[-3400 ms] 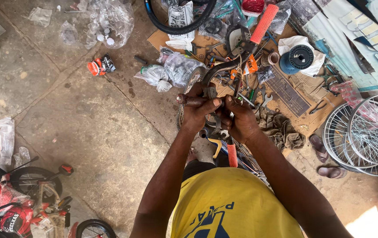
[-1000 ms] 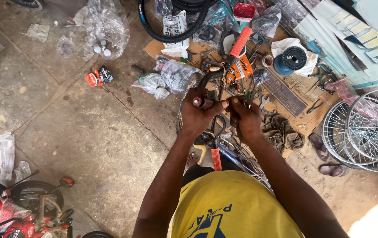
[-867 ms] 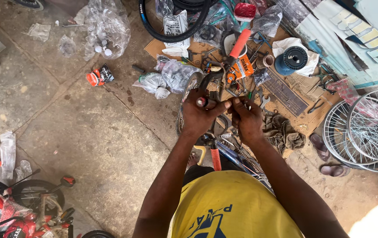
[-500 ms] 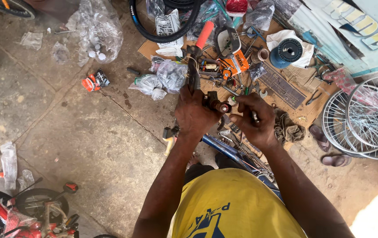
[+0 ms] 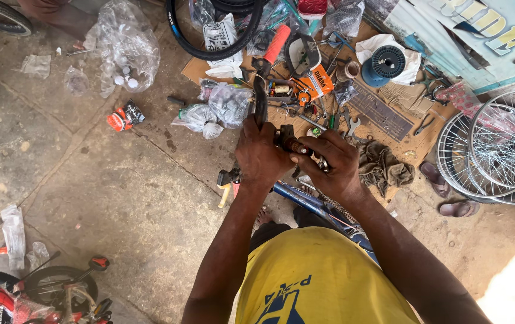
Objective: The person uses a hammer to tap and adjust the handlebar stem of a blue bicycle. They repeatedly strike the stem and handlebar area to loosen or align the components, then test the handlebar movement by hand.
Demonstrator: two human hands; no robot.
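We judge the job mid-way: our left hand (image 5: 261,157) is clenched round a dark handlebar grip (image 5: 260,103) pointing to twelve o'clock, our right hand (image 5: 333,161) pinches a small metal fitting (image 5: 293,144) beside it, nothing yet set down. At three o'clock lie two spoked wheels (image 5: 497,150) and two sandals (image 5: 446,192); one blue spool (image 5: 383,65) sits at one o'clock.

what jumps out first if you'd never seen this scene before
Dead centre, the left hand grips a dark tool with an orange handle while the right hand pinches a small metal part beside it, above a blue bicycle frame. Behind the hands, tools and plastic bags lie scattered over a sheet of cardboard. At the right edge, a stack of spoked wheel rims lies on the concrete.
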